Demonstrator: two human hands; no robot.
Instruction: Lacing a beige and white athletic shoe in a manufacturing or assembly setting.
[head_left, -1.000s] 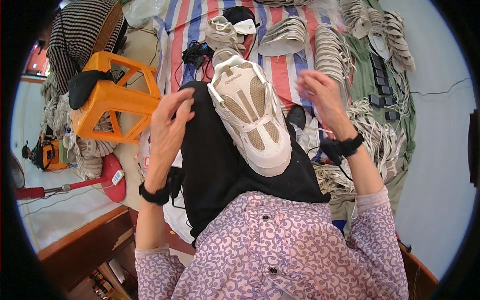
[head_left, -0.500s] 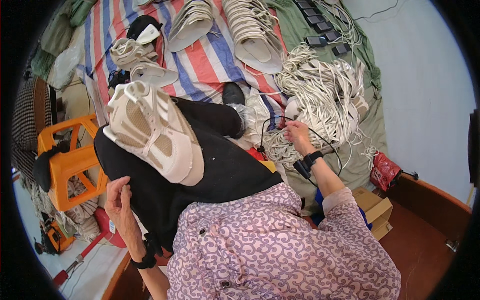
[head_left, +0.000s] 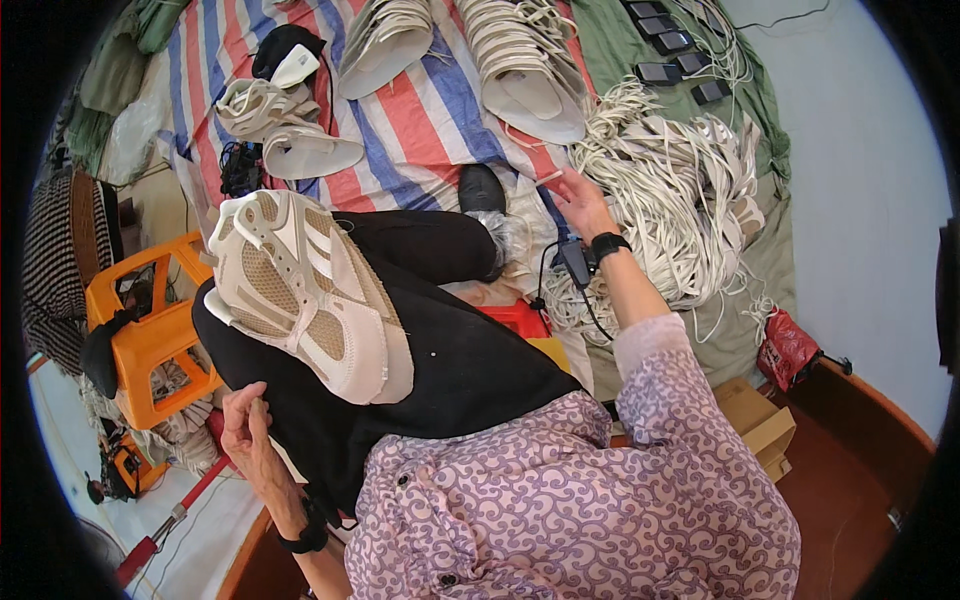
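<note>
Seemingly stitched into shape already, as for the pale shoe upper (head_left: 315, 290) on the lap (head_left: 470, 370), with cords (head_left: 670, 210) left heaped beside the right hand (head_left: 583, 205). Loosely curled at the left hand (head_left: 247, 420), apparently around nothing; half-spread in the right grip, with no telling whether on the strip (head_left: 549, 179) nearby

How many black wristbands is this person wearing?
2: the left wristband, just behind the left hand, and the right wristband, just behind the right hand. Others may be hidden under the patterned shirt.
</note>
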